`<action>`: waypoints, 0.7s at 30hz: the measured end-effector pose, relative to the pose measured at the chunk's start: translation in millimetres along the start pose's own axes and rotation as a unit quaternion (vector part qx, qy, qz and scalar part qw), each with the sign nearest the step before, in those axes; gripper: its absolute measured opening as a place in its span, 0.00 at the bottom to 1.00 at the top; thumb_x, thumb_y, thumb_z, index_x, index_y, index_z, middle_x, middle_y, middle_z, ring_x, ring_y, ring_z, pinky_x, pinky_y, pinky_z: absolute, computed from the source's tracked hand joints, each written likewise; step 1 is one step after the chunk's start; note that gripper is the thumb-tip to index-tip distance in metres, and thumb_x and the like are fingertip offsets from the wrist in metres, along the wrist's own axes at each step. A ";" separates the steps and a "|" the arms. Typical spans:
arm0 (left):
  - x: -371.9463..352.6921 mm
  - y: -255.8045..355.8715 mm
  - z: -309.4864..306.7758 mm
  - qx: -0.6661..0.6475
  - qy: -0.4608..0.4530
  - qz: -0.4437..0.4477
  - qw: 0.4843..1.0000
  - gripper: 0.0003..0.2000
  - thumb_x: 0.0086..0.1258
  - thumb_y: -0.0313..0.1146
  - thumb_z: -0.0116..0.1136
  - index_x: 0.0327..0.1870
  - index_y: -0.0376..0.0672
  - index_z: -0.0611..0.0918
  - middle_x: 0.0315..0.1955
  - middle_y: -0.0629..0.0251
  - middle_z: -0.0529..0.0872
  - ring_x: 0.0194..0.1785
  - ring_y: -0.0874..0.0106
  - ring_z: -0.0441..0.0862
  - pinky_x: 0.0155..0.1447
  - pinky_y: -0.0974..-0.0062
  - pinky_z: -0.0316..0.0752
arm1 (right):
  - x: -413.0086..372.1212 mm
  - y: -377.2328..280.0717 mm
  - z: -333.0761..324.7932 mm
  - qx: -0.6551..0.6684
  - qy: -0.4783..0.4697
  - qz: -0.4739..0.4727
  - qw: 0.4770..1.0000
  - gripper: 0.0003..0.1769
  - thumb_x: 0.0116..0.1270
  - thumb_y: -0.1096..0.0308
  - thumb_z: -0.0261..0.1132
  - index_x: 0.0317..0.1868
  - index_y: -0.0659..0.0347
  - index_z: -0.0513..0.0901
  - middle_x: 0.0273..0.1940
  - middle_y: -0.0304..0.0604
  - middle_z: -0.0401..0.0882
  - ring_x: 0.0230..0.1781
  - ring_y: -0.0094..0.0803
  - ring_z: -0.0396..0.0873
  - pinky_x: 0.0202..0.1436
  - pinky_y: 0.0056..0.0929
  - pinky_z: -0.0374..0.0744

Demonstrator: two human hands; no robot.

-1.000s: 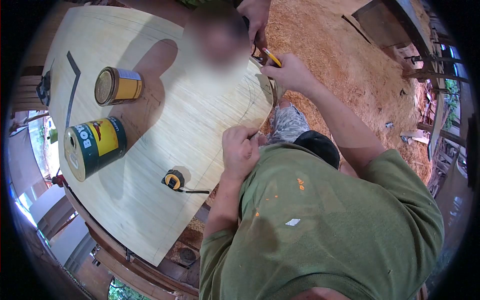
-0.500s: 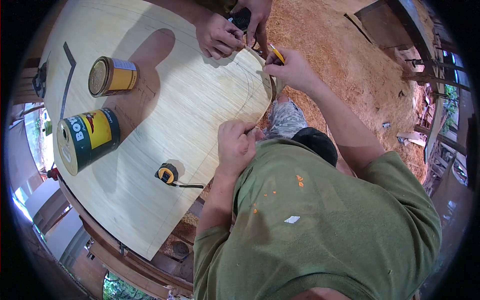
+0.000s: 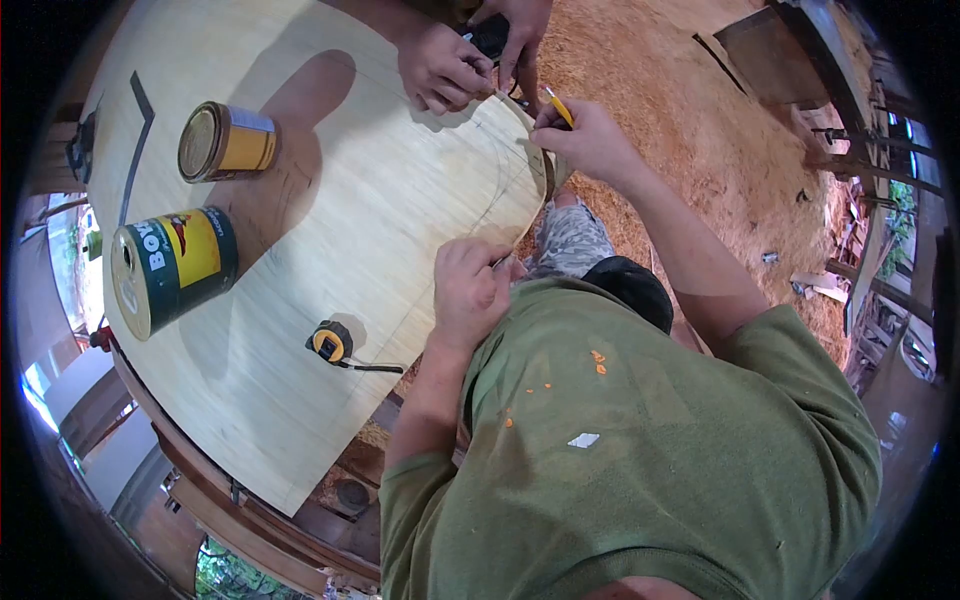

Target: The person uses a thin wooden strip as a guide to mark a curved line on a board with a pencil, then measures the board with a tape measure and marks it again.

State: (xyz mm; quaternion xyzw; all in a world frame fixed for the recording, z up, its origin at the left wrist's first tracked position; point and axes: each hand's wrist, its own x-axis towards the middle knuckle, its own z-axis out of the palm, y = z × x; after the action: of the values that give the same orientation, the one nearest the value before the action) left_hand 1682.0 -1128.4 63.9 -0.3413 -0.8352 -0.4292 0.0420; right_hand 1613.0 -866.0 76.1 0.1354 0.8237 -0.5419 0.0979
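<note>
My right hand (image 3: 590, 145) holds a yellow pencil (image 3: 560, 108) at the board's curved edge, its upper end pointing up and away. Beneath those fingers a thin bent strip (image 3: 549, 178) follows the edge of the pale plywood board (image 3: 290, 330). My left hand (image 3: 470, 290) is closed at the near edge of the board, pinching what looks like the strip's end; the fingers mostly hide it. Across from me, another person's hand (image 3: 445, 70) presses at the far end of the strip, their other hand (image 3: 518, 35) beside it. Pencil lines mark the board.
On the board lie a yellow-black tape measure (image 3: 330, 342), a small brown-yellow can (image 3: 228, 142), a large green can (image 3: 175, 270) and a dark metal square (image 3: 140, 140). Sawdust (image 3: 690, 140) covers the ground at right. A black cap-like thing (image 3: 630, 290) is near my lap.
The view has shifted slightly, so the board and cans sit a little differently in it. Both my hands keep their places and grips.
</note>
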 end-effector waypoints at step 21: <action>0.4 -1.1 -0.2 -0.029 -0.007 -0.013 0.999 0.07 0.57 0.20 0.71 0.35 0.41 0.86 0.32 0.66 0.84 0.42 0.62 0.81 0.51 0.64 0.71 | -0.6 -0.1 -2.3 -0.012 0.010 -0.013 1.000 0.12 0.65 0.64 0.72 0.40 0.65 0.86 0.30 0.35 0.81 0.33 0.22 0.75 0.40 0.27 0.75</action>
State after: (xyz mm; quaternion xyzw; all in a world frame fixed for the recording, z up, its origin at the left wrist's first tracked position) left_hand 1681.0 -1128.8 63.4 -0.3342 -0.8272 -0.4513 0.0202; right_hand 1613.5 -864.0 77.3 0.1285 0.8327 -0.5319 0.0845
